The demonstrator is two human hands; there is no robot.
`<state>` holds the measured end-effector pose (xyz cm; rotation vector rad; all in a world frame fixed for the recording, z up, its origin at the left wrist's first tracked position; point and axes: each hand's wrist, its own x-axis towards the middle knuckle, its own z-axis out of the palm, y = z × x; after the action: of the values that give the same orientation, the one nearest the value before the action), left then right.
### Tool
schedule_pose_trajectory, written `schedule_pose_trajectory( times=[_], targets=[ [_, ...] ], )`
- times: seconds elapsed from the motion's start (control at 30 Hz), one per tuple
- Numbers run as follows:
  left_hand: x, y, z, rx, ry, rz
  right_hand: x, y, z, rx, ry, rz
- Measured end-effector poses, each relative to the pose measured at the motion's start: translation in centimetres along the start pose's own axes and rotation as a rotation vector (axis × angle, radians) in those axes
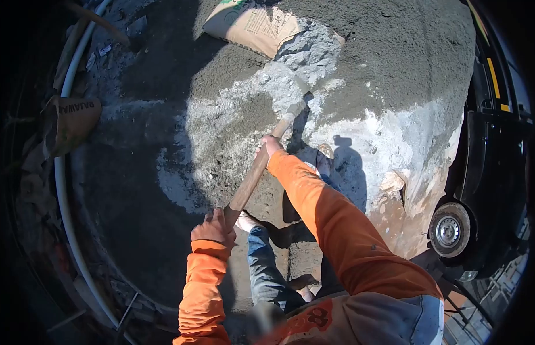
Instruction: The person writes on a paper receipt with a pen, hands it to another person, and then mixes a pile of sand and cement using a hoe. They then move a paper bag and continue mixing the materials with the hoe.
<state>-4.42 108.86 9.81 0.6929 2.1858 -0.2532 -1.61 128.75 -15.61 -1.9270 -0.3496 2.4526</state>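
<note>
In the head view, the left hand is clamping the near end of the long-handled tool, while the right hand is closing round its shaft farther up. The tool is slanting far and right, its working end reaching pale powder beside the spilling paper bag. A hard pull could bring that end into the bare-looking far foot, since it is standing near; loose powder could make footing slip, and a jerk could raise dust. Powder and shadow are obscuring the blade's shape, sleeves are covering both wrists, and the black vehicle is running into the dark border.
</note>
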Motion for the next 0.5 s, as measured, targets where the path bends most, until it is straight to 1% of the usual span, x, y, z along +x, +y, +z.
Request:
schedule_pose_trajectory(
  times=[0.07, 0.13, 0.2, 0.23, 0.27, 0.33, 0.4, 0.47, 0.5],
  targets=[
    [-3.3, -4.0, 1.9, -0.093, 0.047, -0.059, -2.0, 4.9, 2.1, -0.102, 0.032, 0.015],
    [-6.7, -8.1, 3.9, -0.132, 0.050, -0.143, -3.3, 10.7, 4.1, -0.098, 0.032, 0.057],
    [-10.0, -12.0, 6.3, -0.158, 0.060, -0.242, -5.4, 16.6, 6.2, -0.141, -0.040, 0.100],
    [-11.8, -14.4, 8.5, -0.147, 0.182, -0.215, -6.2, 19.8, 6.9, -0.143, -0.034, 0.131],
    [-13.7, -15.8, 9.9, -0.137, 0.173, -0.245, -7.1, 23.1, 7.5, -0.145, -0.030, 0.172],
    [-17.5, -17.8, 11.9, -0.207, 0.242, -0.327, -9.9, 28.4, 8.1, -0.215, -0.035, 0.257],
    [-21.3, -19.6, 15.4, -0.251, 0.209, -0.390, -11.3, 32.7, 7.4, -0.390, -0.094, 0.305],
    [-23.8, -20.2, 17.7, -0.238, 0.119, -0.484, -13.1, 35.4, 6.3, -0.428, -0.088, 0.290],
    [-24.4, -20.6, 19.1, -0.210, 0.193, -0.423, -13.5, 35.3, 6.1, -0.416, -0.081, 0.297]
  ],
)
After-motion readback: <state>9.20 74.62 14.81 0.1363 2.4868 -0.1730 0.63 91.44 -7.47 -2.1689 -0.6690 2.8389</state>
